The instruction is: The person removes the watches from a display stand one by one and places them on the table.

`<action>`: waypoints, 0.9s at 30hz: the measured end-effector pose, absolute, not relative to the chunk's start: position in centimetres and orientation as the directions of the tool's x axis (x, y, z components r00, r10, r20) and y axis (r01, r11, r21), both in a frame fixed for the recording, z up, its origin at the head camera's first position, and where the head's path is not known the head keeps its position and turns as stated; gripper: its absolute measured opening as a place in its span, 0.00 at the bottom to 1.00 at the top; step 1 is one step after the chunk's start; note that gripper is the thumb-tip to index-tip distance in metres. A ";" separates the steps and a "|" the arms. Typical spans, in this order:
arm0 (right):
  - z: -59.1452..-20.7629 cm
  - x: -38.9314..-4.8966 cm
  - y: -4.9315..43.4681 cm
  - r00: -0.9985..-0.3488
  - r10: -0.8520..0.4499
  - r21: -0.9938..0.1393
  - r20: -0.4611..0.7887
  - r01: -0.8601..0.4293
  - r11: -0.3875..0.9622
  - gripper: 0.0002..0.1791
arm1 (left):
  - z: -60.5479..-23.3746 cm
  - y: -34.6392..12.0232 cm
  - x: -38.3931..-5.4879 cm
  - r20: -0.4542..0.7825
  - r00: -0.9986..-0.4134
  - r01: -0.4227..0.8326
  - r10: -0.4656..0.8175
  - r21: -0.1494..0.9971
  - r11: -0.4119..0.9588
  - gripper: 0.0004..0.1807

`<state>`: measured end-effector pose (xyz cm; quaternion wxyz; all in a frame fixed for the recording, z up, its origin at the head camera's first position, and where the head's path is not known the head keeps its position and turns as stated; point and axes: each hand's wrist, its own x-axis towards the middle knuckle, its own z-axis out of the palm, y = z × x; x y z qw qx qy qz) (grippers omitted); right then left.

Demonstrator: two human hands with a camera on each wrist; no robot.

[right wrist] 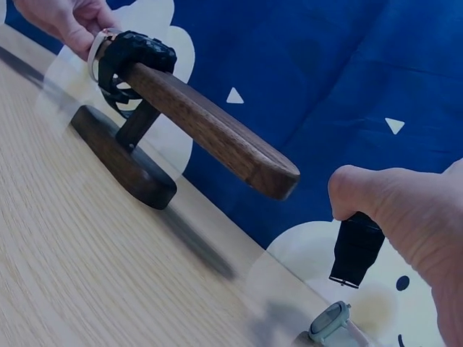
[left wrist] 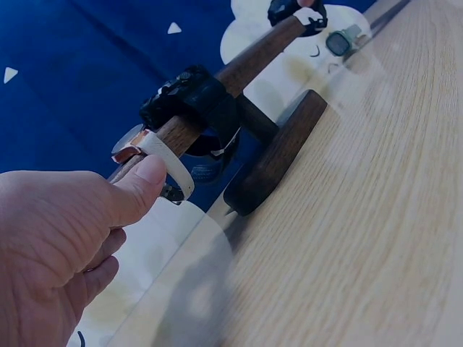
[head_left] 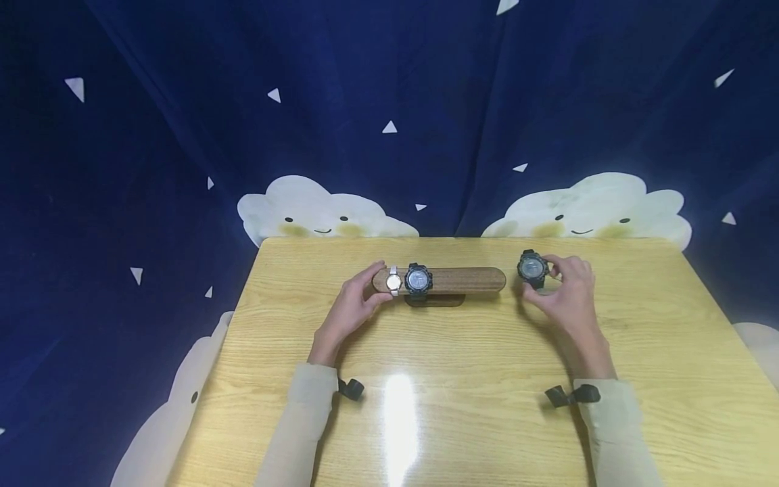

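A dark wooden watch stand (head_left: 465, 279) has a horizontal bar on a short post and oval base (left wrist: 278, 155). At the bar's left end, my left hand (head_left: 353, 302) grips it between thumb and fingers, thumb against the strap of a small white-strapped watch (head_left: 393, 281). Beside that watch, a chunky black watch (head_left: 418, 279) is looped round the bar. My right hand (head_left: 572, 291) pinches a second black watch (head_left: 532, 268) just off the bar's right end. In the right wrist view its strap (right wrist: 357, 249) hangs loose below the thumb.
A pale green watch (right wrist: 329, 323) lies on the wooden table (head_left: 475, 379) under the right hand; the head view hides it. Behind the table's far edge hangs a dark blue curtain (head_left: 341, 155) with white clouds and triangles. Small dark cameras (head_left: 351, 389) sit on both wrists.
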<state>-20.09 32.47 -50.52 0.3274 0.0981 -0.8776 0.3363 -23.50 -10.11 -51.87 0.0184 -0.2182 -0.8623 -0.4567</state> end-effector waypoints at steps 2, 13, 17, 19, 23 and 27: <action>-50.5 -20.0 32.6 -0.770 0.053 -0.526 0.636 -0.382 0.760 0.31 | -51.9 -10.1 -23.5 0.231 -0.904 0.393 0.360 0.779 0.488 0.38; -50.6 -19.9 33.5 -0.805 0.101 -0.552 0.585 -0.303 0.776 0.32 | -51.8 -10.1 -23.5 0.209 -0.910 0.374 0.357 0.784 0.495 0.39; -50.5 -19.9 33.8 -0.801 0.109 -0.551 0.589 -0.299 0.779 0.32 | -51.8 -10.0 -23.5 0.215 -0.910 0.377 0.355 0.788 0.487 0.39; -50.6 -20.0 34.0 -0.796 0.106 -0.544 0.597 -0.304 0.782 0.32 | -51.8 -10.0 -23.5 0.216 -0.911 0.375 0.352 0.788 0.487 0.38; -50.6 -20.0 34.3 -0.787 0.102 -0.528 0.608 -0.305 0.792 0.33 | -51.7 -10.0 -23.4 0.208 -0.914 0.368 0.350 0.789 0.493 0.38; -50.5 -20.0 34.6 -0.785 0.104 -0.525 0.611 -0.304 0.795 0.33 | -51.7 -10.1 -23.4 0.206 -0.914 0.366 0.350 0.789 0.493 0.38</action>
